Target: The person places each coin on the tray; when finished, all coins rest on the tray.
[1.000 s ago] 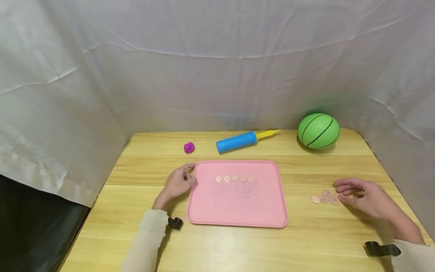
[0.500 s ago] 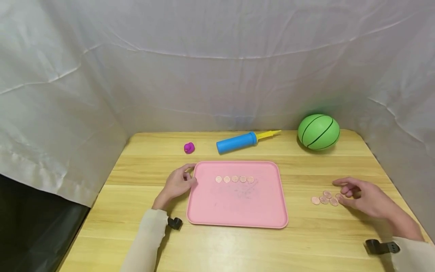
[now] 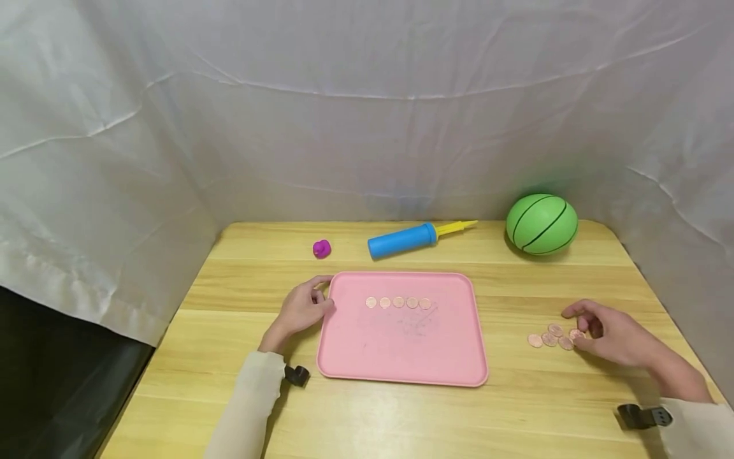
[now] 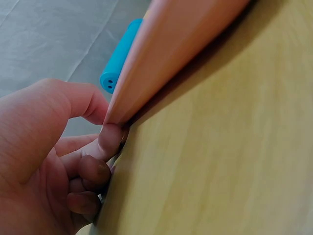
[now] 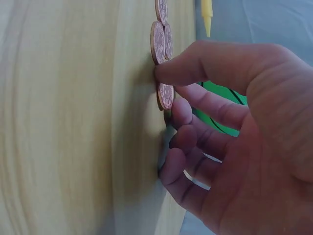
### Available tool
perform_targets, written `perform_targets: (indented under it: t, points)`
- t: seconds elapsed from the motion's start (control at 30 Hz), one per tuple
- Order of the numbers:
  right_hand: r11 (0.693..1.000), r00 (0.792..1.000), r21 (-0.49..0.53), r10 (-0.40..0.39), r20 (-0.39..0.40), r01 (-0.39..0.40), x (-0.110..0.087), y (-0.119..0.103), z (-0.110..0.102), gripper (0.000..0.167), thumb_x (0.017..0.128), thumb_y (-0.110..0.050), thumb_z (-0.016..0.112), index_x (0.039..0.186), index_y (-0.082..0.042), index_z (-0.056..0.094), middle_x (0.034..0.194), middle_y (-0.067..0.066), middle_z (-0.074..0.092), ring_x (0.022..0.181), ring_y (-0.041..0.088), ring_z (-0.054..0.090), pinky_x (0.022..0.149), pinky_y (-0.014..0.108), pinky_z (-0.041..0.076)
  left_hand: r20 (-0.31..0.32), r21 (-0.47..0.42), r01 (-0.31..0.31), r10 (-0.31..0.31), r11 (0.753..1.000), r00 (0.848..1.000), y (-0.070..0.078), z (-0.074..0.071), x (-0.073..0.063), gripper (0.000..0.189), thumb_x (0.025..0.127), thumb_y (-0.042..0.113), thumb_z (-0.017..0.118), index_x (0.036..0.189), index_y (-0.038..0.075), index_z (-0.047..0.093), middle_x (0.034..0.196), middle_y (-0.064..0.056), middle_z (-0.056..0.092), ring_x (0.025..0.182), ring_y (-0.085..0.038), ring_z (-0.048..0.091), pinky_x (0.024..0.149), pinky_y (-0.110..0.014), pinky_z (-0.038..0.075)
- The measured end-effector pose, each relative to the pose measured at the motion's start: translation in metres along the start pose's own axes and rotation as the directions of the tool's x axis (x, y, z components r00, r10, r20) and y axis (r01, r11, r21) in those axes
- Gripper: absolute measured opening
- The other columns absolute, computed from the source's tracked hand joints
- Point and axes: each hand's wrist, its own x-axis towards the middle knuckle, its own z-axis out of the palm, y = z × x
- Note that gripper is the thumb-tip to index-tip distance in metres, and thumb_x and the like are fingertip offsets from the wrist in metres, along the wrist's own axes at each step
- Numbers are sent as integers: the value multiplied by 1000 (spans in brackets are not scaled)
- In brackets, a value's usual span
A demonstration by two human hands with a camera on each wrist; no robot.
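Note:
My left hand holds the left rim of a pink tray between thumb and fingers; in the left wrist view, the hand has one digit over the rim and a fingertip at its outer side. A row of several copper coins lies flat on the tray. At the right, my right hand reaches over a loose group of copper coins on the table. In the right wrist view its thumb touches the coins, beside a coin close to the loosely bent fingers, whose tips rest on the table.
Behind the tray lie a small purple toy duck and a blue hand pump with a yellow nozzle. A green ball with black lines sits at the back right of the wooden table. Pale cloth hangs around the table.
The right hand's fingers have drawn in slightly near the rightmost coin. The left hand keeps its hold on the tray. The coins on the tray have not moved.

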Motion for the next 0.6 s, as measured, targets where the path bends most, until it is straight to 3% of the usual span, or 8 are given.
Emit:
perform_targets:
  t: [0.37, 0.6]
  points:
    - [999, 998, 37, 0, 60, -2, 3, -7, 0, 29, 83, 7, 82, 105, 0, 65, 84, -4, 48, 72, -2, 41, 62, 22, 35, 7, -2, 0, 0, 1000, 1000, 0, -1, 1, 61, 93, 14, 72, 153, 8, 61, 68, 3, 64, 58, -11, 50, 64, -26, 39]
    - [999, 998, 31, 25, 51, -26, 0, -6, -1, 19, 85, 7, 81, 96, -7, 73, 84, -11, 62, 75, -7, 50, 64, 19, 47, 4, -2, 2, -2, 1000, 1000, 0, -1, 0, 60, 94, 14, 71, 153, 8, 61, 67, 3, 63, 57, -10, 49, 62, -25, 37]
